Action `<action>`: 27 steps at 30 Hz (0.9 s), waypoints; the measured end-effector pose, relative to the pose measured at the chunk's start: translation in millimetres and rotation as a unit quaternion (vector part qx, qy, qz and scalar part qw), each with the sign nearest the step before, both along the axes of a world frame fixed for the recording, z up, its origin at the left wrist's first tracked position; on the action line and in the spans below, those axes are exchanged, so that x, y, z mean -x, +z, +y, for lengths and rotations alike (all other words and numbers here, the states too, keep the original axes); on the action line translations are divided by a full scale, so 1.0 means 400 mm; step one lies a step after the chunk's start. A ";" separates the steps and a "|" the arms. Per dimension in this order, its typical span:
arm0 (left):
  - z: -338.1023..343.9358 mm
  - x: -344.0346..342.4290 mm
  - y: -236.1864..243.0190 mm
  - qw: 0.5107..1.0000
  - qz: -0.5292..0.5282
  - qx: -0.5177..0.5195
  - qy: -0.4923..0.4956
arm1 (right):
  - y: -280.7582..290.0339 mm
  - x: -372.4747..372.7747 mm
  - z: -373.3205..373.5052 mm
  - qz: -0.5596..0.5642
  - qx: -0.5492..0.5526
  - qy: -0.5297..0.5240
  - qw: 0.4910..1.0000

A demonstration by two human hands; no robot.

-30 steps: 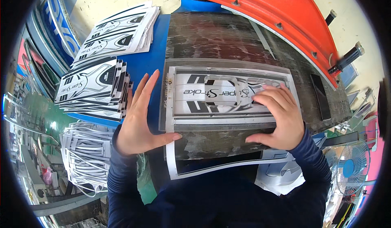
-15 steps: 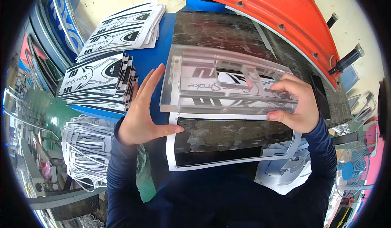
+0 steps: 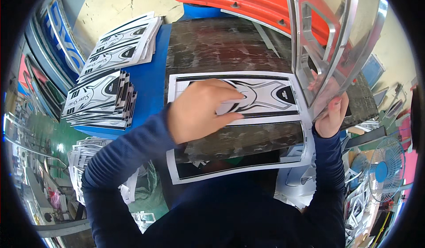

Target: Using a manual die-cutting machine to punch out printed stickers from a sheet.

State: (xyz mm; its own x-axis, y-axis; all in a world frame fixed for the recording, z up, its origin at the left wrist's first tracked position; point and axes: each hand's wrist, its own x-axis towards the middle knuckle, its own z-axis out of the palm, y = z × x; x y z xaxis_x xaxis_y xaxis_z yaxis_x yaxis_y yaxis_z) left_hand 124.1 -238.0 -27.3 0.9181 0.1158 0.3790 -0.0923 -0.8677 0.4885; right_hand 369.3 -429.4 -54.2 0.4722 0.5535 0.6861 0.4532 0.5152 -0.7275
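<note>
My right hand (image 3: 330, 117) grips a thick clear acrylic template (image 3: 330, 66) with cut-out windows, tilted up on its edge at the right. Below and left of it, on the dark streaked board (image 3: 234, 40), lies a white printed sheet (image 3: 274, 98) with a black and grey graphic. Over the left part of this print is my left hand (image 3: 201, 111), its thumb and fingers apart; whether the fingertips touch the paper I cannot tell. The sheet's near half is a cut-out opening within a white paper frame (image 3: 239, 170), which reaches past the board's near edge.
Cut printed pieces (image 3: 95, 97) are stacked on a blue surface (image 3: 161, 57) at the left, with larger printed sheets (image 3: 119, 44) behind them. A red curved panel (image 3: 248, 0) stands at the back. Paper offcuts (image 3: 79, 159) hang lower left; a fan (image 3: 384, 170) is at right.
My right hand has lifted the acrylic template off the sheet and tipped it up to the right. My left hand has moved right, over the uncovered print.
</note>
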 end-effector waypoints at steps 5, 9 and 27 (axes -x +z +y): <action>-0.007 -0.089 -0.023 0.997 0.032 -0.065 -0.024 | -0.005 -0.001 0.008 0.024 -0.030 -0.009 0.999; -0.045 -0.076 -0.028 0.991 0.025 -0.131 -0.011 | 0.002 0.000 0.004 0.039 -0.020 -0.010 0.999; 0.100 0.121 0.029 0.770 -0.371 0.485 0.188 | -0.053 -0.054 0.000 0.083 -0.079 0.029 0.993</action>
State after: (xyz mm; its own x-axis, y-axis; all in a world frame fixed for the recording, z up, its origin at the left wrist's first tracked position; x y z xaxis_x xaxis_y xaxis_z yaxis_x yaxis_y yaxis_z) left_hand 75.5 -198.0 -15.6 0.3237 0.8786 0.3511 -0.4894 -0.1621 0.8569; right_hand 390.8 -429.2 -75.2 0.5570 0.4747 0.6815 0.3004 0.6499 -0.6982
